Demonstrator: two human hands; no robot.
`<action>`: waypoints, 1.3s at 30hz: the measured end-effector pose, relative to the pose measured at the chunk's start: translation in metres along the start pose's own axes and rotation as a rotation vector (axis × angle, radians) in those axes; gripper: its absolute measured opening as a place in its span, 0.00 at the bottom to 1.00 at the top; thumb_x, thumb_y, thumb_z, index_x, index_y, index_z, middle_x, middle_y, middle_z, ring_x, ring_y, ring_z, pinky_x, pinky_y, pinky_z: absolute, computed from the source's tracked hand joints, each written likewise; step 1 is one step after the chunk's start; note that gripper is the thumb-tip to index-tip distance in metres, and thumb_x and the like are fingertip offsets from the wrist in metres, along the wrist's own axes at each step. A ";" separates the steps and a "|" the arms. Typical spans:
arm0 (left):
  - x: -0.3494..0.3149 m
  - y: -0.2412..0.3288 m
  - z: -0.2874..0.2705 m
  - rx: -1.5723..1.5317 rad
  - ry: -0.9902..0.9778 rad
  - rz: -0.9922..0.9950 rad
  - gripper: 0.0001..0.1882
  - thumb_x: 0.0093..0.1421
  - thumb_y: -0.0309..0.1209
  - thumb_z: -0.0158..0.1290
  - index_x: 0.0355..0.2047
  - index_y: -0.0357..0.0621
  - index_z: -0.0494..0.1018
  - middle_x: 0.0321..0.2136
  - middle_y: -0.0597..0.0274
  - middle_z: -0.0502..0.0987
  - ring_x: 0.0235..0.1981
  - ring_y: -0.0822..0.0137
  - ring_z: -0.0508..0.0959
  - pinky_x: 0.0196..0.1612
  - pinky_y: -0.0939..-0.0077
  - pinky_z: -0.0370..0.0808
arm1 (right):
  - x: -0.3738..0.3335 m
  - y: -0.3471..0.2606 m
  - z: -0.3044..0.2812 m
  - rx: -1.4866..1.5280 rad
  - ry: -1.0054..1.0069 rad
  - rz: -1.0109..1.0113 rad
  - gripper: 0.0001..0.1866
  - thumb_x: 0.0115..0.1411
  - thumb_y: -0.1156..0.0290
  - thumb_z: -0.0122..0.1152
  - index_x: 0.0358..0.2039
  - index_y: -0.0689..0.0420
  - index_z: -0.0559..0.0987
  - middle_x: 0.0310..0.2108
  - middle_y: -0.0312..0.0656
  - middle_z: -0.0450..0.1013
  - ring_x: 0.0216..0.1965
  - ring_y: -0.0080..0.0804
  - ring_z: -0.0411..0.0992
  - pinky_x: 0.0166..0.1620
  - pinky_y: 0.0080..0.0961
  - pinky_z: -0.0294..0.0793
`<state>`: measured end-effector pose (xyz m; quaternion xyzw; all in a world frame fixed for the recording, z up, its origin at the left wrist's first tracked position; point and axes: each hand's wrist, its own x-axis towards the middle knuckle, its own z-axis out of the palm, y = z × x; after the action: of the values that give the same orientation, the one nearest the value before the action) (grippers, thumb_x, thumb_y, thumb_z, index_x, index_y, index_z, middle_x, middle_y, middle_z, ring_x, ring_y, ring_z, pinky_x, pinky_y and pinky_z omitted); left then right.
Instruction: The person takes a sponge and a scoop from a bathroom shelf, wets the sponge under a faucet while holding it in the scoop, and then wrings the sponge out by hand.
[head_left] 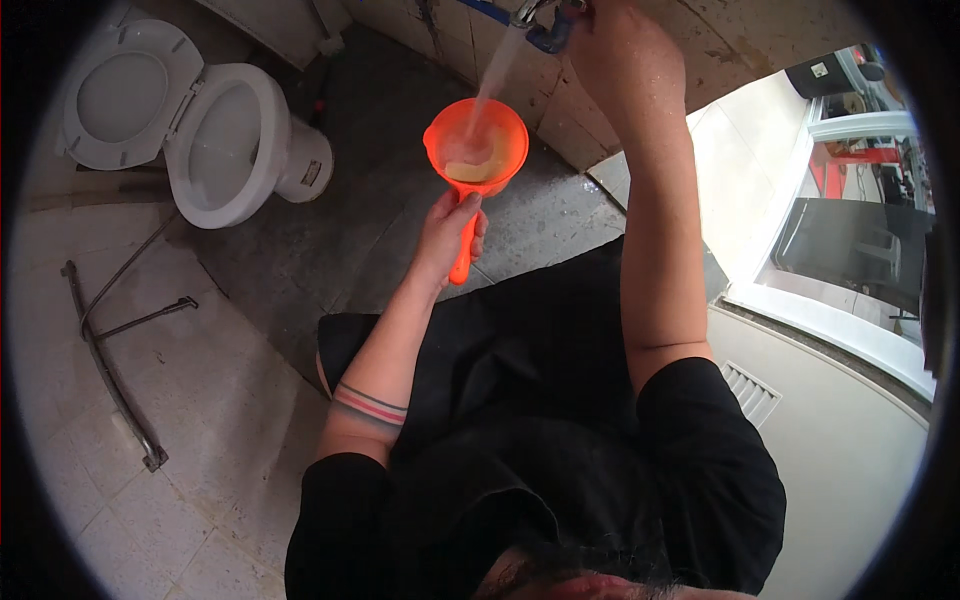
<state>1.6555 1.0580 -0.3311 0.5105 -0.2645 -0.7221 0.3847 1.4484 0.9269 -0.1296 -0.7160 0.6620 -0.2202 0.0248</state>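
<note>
My left hand (452,232) is wrapped round the handle of an orange plastic dipper (465,236), its bowl held out below a tap (528,14). A stream of water (497,70) runs from the tap into the bowl. Inside lies a pale yellow piece that looks like a sponge (468,171), partly blurred by the water. At the top edge my right hand (625,62) is closed at the tap, beside a blue fitting (550,38); its fingertips are partly hidden.
A white toilet (285,150) with its lid up stands at the left on a dark floor (340,215). A metal grab bar (110,385) is fixed to the tiled wall. On the right are a white-framed glass door (840,350) and a vent grille (752,392).
</note>
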 end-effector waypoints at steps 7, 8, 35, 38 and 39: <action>0.004 0.001 0.001 0.024 0.003 0.016 0.13 0.75 0.42 0.53 0.48 0.47 0.70 0.25 0.68 0.73 0.16 0.78 0.70 0.19 0.78 0.67 | 0.004 -0.031 0.017 -0.177 0.011 -0.187 0.21 0.61 0.62 0.68 0.47 0.65 0.78 0.39 0.57 0.82 0.40 0.52 0.84 0.41 0.42 0.84; 0.003 0.000 -0.001 0.031 0.007 0.007 0.13 0.75 0.42 0.53 0.47 0.47 0.70 0.25 0.68 0.73 0.16 0.77 0.70 0.19 0.78 0.67 | 0.003 -0.032 0.018 -0.146 -0.047 -0.197 0.25 0.62 0.58 0.70 0.50 0.65 0.78 0.42 0.59 0.82 0.44 0.51 0.84 0.43 0.41 0.84; -0.001 -0.006 -0.020 -0.032 0.060 0.099 0.10 0.72 0.37 0.54 0.48 0.47 0.71 0.26 0.67 0.74 0.17 0.76 0.71 0.19 0.79 0.68 | -0.038 -0.038 0.255 -0.052 -1.005 -0.274 0.24 0.68 0.51 0.56 0.52 0.55 0.86 0.52 0.48 0.83 0.52 0.44 0.82 0.54 0.43 0.81; -0.002 -0.005 -0.020 -0.026 0.074 0.110 0.11 0.72 0.37 0.54 0.48 0.47 0.71 0.26 0.67 0.74 0.16 0.76 0.71 0.18 0.79 0.67 | -0.036 -0.051 0.241 -0.123 -1.028 -0.247 0.24 0.69 0.50 0.55 0.51 0.55 0.86 0.50 0.48 0.83 0.52 0.43 0.82 0.55 0.43 0.81; -0.002 -0.005 -0.018 -0.038 0.075 0.113 0.11 0.72 0.37 0.54 0.48 0.46 0.71 0.26 0.67 0.74 0.16 0.76 0.71 0.18 0.79 0.67 | -0.034 -0.052 0.240 -0.150 -1.043 -0.254 0.24 0.69 0.50 0.54 0.51 0.55 0.86 0.48 0.48 0.84 0.53 0.42 0.82 0.55 0.43 0.81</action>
<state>1.6714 1.0623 -0.3403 0.5140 -0.2647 -0.6846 0.4438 1.5797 0.9043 -0.3382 -0.8044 0.4841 0.2108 0.2723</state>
